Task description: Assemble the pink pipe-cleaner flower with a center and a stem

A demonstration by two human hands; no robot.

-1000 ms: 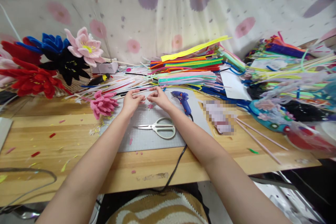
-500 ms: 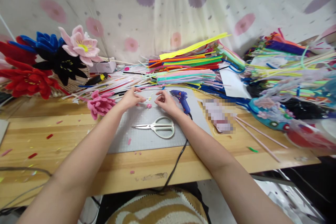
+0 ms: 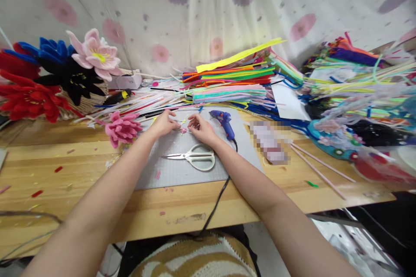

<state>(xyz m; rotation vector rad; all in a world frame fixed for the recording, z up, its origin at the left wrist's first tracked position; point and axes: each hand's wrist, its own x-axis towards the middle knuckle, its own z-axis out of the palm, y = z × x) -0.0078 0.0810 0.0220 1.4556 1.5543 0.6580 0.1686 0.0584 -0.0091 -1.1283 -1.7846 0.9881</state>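
Note:
My left hand (image 3: 165, 124) and my right hand (image 3: 201, 130) face each other above the grey cutting mat (image 3: 149, 177). Both have fingers bent and drawn toward the thumb in a pinch; whatever lies between the fingertips is too small to make out. In the narrow gap between them is a small pink piece (image 3: 183, 130) with thin pale bits around it. White-handled scissors (image 3: 195, 156) lie on the mat, nearer to me, their blades pointing left. A blue glue gun (image 3: 224, 122) rests just right of my right hand, its black cord running toward the table's front edge.
A pink fuzzy flower (image 3: 121, 129) lies left of the mat, with red, black, blue and pale pink flowers (image 3: 95, 55) behind. Bundles of coloured pipe cleaners (image 3: 229, 75) line the back. Pink stems (image 3: 320, 171) lie at right. Small scraps dot the wooden table (image 3: 87, 169).
My hands have come slightly closer together over the pink piece, the right fingertips moving a little left. The whole view has shifted slightly; scissors and glue gun lie as before.

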